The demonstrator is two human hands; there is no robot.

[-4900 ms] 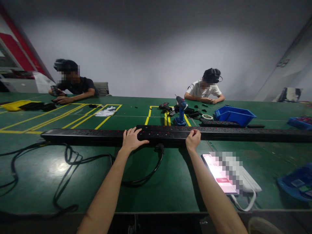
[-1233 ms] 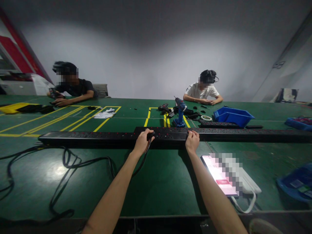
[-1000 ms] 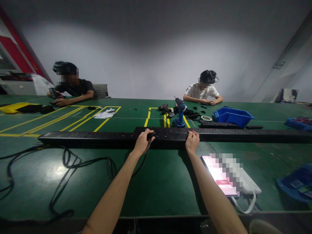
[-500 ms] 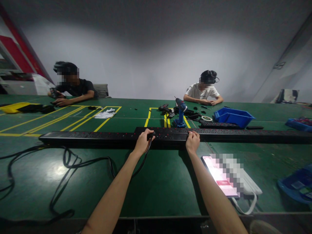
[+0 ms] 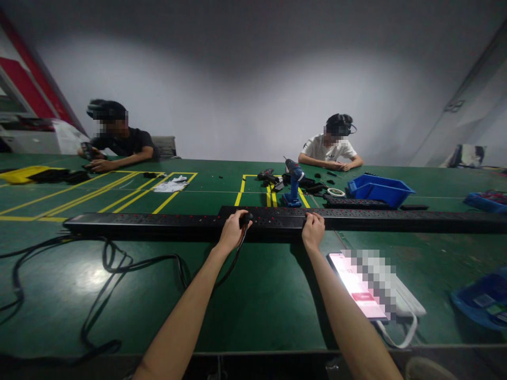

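Observation:
Two long black power strips with red-marked sockets lie overlapping across the table. The front power strip (image 5: 138, 222) runs from the left to about the middle; the rear power strip (image 5: 396, 219) reaches the right edge. My left hand (image 5: 232, 230) is closed around a black plug (image 5: 247, 218) on the top face of the front strip. From the plug a black cable (image 5: 233, 264) drops toward me and passes behind my forearm. My right hand (image 5: 313, 230) is closed at the front strip's right end, thumb and fingers pinching it; the fingertips' contact is partly hidden.
Behind the strips stand a blue drill (image 5: 293, 182) and a blue bin (image 5: 380, 190). Loose cable (image 5: 106, 258) coils at the left. A lit phone (image 5: 356, 287) and a white power-bank-like object lie near my right forearm. Two people sit across the table.
My left hand and the plug have shifted very slightly on the strip. My right hand stays in the same place.

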